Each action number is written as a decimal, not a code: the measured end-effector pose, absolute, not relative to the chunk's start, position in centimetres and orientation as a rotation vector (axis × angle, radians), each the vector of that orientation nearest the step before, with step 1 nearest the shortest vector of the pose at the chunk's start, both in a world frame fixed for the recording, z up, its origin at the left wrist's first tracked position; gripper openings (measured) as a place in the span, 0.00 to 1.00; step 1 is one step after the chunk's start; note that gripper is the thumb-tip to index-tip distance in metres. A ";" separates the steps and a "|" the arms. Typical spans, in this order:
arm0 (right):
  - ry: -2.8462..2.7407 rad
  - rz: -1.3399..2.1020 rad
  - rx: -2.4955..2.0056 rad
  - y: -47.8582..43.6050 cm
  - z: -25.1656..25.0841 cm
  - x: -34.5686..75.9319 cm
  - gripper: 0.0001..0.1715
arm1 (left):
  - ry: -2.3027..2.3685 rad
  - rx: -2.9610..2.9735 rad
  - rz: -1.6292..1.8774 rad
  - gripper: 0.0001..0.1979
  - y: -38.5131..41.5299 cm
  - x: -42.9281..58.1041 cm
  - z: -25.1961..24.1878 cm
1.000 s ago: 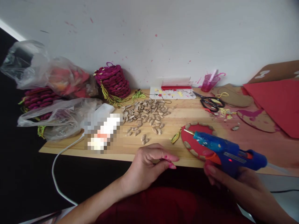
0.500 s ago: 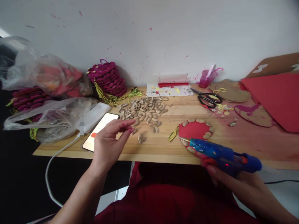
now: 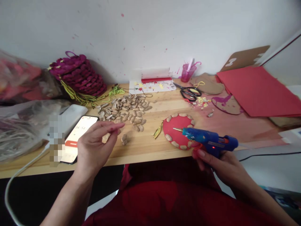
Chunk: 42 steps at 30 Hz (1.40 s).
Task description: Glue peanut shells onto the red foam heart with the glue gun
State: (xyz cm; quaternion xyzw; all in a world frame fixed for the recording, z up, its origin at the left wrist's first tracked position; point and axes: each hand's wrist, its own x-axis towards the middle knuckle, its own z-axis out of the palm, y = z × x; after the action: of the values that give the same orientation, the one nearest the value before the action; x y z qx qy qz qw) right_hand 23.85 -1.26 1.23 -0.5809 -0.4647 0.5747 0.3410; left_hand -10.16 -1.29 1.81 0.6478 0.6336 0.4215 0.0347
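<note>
A flat, round red disc [image 3: 180,123], rimmed with rough, ridged peanuts, lies near the desk's [image 3: 145,147] front edge; a limp yellow-green thread tassel [image 3: 158,130] sits at its nine o'clock. The right hand's [image 3: 217,161] fingers wrap the handle of a hard blue plastic glue gun [image 3: 202,138], its metal tip pointing to nine o'clock over the disc. The gun hides the disc's four o'clock edge; whether the tip touches is unclear. The left hand's [image 3: 95,146] fingers are bunched near the thumb; I cannot tell whether they meet or pinch anything. It covers part of a smooth, lit phone [image 3: 72,138].

From the disc, a heap of dry, wrinkled shells [image 3: 127,108] lies at ten o'clock, with a knobbly magenta basket [image 3: 81,77] beyond. Black-handled scissors [image 3: 191,93] lie at one, a stiff red sheet [image 3: 261,94] at two. Crumpled clear plastic [image 3: 28,128] lies at nine, past the phone.
</note>
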 end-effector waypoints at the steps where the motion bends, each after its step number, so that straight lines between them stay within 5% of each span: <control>1: -1.207 1.500 -1.514 -1.2 1.3 23.8 0.19 | 1.937 2.005 1.285 0.10 -1.2 -10.1 1.7; 18: -1.006 1.337 -1.630 3.6 1.4 27.6 0.27 | 1.850 1.848 1.263 0.11 -1.2 -10.9 1.0; 33: -0.965 1.295 -1.349 4.8 3.1 26.6 0.16 | 1.643 1.947 1.160 0.11 -0.7 -8.2 0.6; 42: -0.899 1.647 -1.336 0.2 4.0 25.0 0.15 | 1.670 2.474 0.798 0.08 1.7 -2.8 0.5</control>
State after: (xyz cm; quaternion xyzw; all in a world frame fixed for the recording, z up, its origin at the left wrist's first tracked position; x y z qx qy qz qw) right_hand 25.02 0.21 3.98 -0.5296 -0.3567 0.6532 0.4069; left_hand -2.78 1.75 0.54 0.8005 0.5403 0.2581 0.0261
